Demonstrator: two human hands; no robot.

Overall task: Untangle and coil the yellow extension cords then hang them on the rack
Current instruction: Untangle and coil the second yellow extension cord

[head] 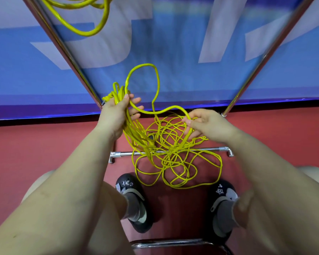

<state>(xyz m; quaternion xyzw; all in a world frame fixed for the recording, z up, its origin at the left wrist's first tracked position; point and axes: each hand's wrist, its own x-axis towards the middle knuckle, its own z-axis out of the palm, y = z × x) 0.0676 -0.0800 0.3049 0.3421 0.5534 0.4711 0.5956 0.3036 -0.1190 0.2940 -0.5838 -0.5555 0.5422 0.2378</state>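
Note:
My left hand [116, 115] grips a bundle of gathered loops of a yellow extension cord [118, 92]; one wide loop [156, 78] rises above it and runs across to my right hand [204, 124], which pinches that strand. Below both hands a loose tangle of the same yellow cord [175, 162] lies on the red floor. Another coiled yellow cord [92, 21] hangs at the top left on the metal rack, whose two slanted poles [66, 50] [265, 56] frame the view.
The rack's low chrome crossbar [201, 150] runs across the floor under the tangle. A blue and white banner [173, 43] stands behind the rack. My two black shoes [131, 190] [223, 196] stand just behind the tangle, and a chrome bar [173, 242] is at the bottom.

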